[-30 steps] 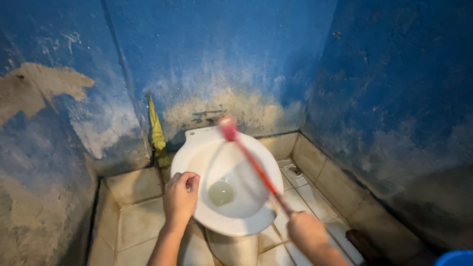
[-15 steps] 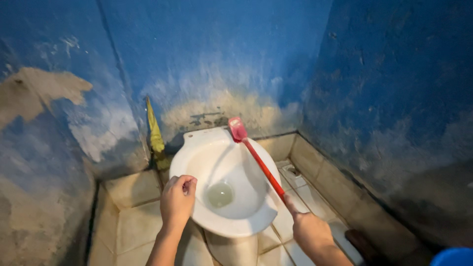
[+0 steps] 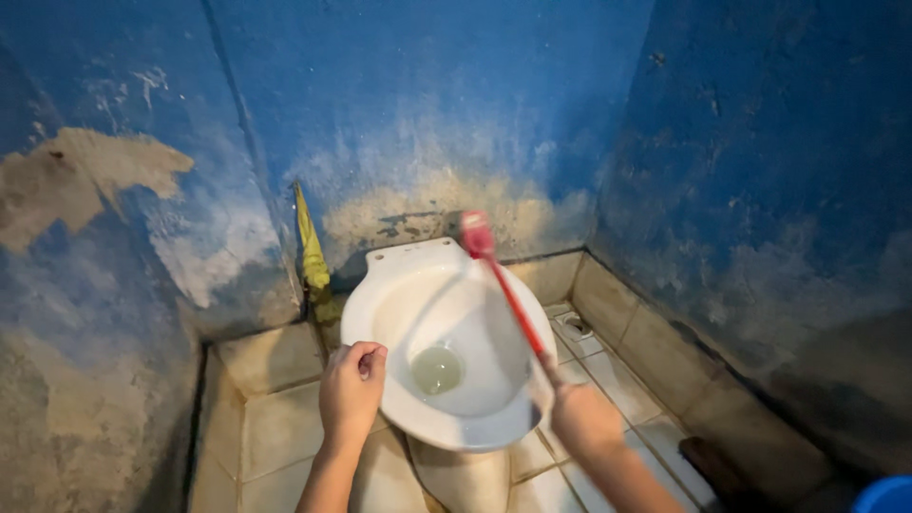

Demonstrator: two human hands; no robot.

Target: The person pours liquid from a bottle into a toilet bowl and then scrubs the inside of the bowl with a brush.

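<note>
Red long-handled brush [image 3: 502, 291], pink head

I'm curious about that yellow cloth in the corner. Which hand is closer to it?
Left. The left hand rests on the toilet bowl rim just below the yellow cloth. The right hand grips the red brush across the bowl.

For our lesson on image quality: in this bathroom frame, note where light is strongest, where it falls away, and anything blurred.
Head view: the white toilet bowl is brightest, dim toward the right wall's base; the red brush head is slightly motion-blurred; the right hand is soft and the left hand sharper; walls bow slightly toward the frame edges.
</note>
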